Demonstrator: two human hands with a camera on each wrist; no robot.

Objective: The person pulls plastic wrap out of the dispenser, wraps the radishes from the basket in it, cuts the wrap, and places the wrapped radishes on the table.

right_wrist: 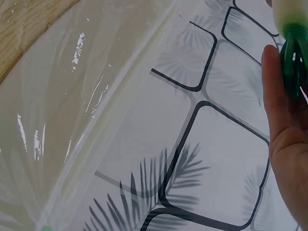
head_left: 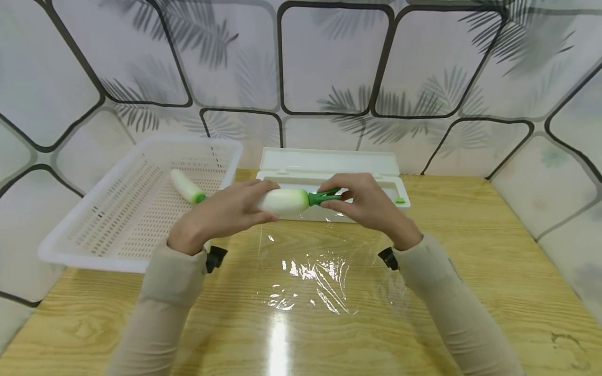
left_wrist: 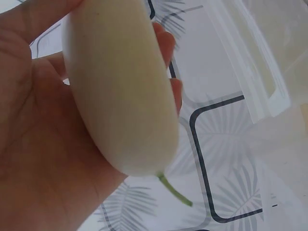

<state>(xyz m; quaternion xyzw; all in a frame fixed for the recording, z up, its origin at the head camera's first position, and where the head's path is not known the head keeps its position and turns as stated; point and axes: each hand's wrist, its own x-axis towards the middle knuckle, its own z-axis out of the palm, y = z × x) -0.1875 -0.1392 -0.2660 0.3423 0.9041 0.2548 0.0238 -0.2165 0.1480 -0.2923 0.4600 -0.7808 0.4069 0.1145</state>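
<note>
A white radish (head_left: 288, 201) with short green stalks (head_left: 324, 197) lies sideways between both hands, raised over the front of a long pale box (head_left: 329, 161). My left hand (head_left: 223, 208) grips its white body from the left. In the left wrist view the radish (left_wrist: 120, 96) fills the palm, and a thin green root tip (left_wrist: 175, 190) pokes out at its end. With thumb and fingers, my right hand (head_left: 367, 201) pinches the stalks. Only part of that hand and the stalks (right_wrist: 288, 57) shows at the right wrist view's edge.
A white slotted basket (head_left: 94, 261) stands at the left with another white radish (head_left: 184, 184) inside. The pale box has its lid raised at the back. Shiny clear film (head_left: 310, 282) spreads from it across the wooden table (head_left: 494, 250). Patterned sheeting (head_left: 334, 57) rises behind.
</note>
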